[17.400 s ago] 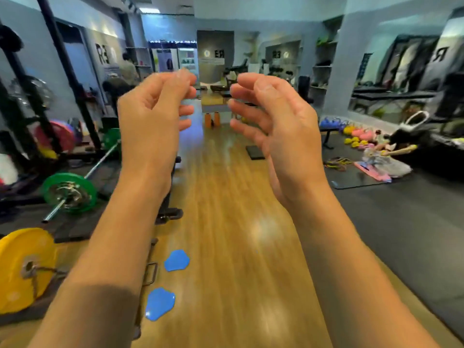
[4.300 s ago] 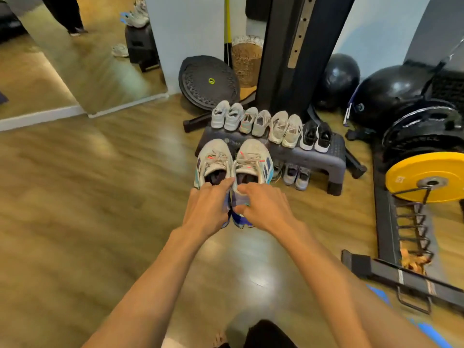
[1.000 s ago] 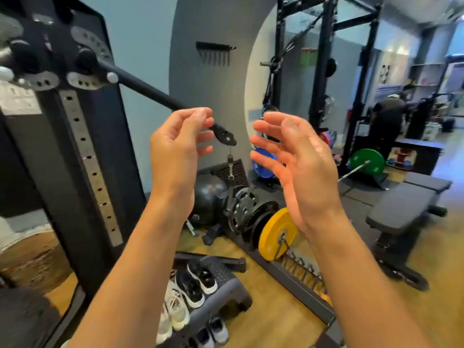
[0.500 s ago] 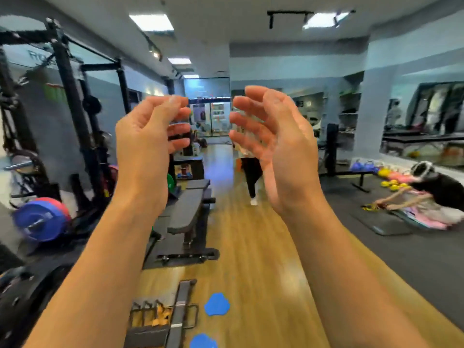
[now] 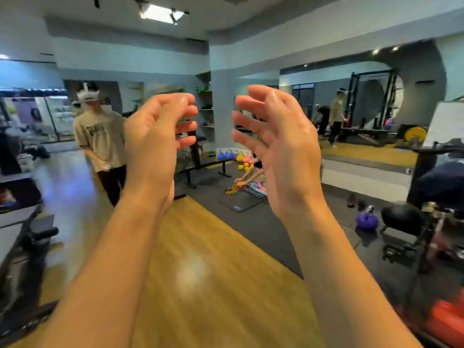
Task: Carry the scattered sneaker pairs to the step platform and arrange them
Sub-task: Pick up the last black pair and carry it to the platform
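Both of my hands are raised at chest height in front of the camera and hold nothing. My left hand (image 5: 157,141) has its fingers curled loosely and apart. My right hand (image 5: 278,144) faces it with fingers spread. A gap of open air lies between the two palms. No sneakers and no step platform show in the head view. A dark pair of shoes (image 5: 355,200) may sit on the black mat at the right, but it is too small to tell.
A person in a beige shirt (image 5: 100,136) stands on the wooden floor (image 5: 200,272) ahead left. A black mat (image 5: 263,222) lies to the right, with coloured kettlebells (image 5: 236,156), a purple kettlebell (image 5: 367,218), a bench (image 5: 206,165) and an exercise bike (image 5: 411,222). A dark bench (image 5: 22,237) stands at the left.
My view has swung right across the gym, away from the rack and shoe platform seen a second ago. The person ahead is now closer, at the left. Both hands stay raised and empty.
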The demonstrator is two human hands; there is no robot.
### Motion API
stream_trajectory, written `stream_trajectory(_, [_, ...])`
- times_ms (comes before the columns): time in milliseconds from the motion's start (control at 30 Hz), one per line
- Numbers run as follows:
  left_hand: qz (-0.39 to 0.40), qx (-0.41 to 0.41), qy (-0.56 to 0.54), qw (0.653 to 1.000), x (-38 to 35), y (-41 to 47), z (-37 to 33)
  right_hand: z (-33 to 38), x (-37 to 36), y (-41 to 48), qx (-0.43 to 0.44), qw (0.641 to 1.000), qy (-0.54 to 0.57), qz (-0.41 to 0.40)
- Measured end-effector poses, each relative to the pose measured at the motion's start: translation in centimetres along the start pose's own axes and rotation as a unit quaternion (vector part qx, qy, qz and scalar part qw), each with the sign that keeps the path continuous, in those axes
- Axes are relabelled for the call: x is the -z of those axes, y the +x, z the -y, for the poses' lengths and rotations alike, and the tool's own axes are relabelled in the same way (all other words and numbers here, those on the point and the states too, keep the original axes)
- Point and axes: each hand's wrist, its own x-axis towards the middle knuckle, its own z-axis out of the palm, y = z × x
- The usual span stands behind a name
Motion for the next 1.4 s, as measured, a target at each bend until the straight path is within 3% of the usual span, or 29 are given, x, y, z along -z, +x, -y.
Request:
stream_trajectory(233, [0.11,0.041,-0.104,0.988,-16.0,4.5,12.3,-3.1,16.5,6.6,0.034,0.983,-0.137,-0.12])
stream_trajectory(767, [0.248,0.131,-0.213,0.936,-46.3,19.5,41.7,-17.7,44.6,29.0,0.055,0.925,-0.276,-0.255])
stream_trajectory(1033, [0.265,0.155,-0.176,0.935,-60.7,27.7,56.1,-27.6,60.0,42.9,0.045,0.93,-0.248,-0.268])
stream_trajectory(1400, [0.258,0.144,-0.177,0.939,-77.9,42.0,76.5,-41.7,76.8,63.3,0.043,0.918,-0.32,-0.23])
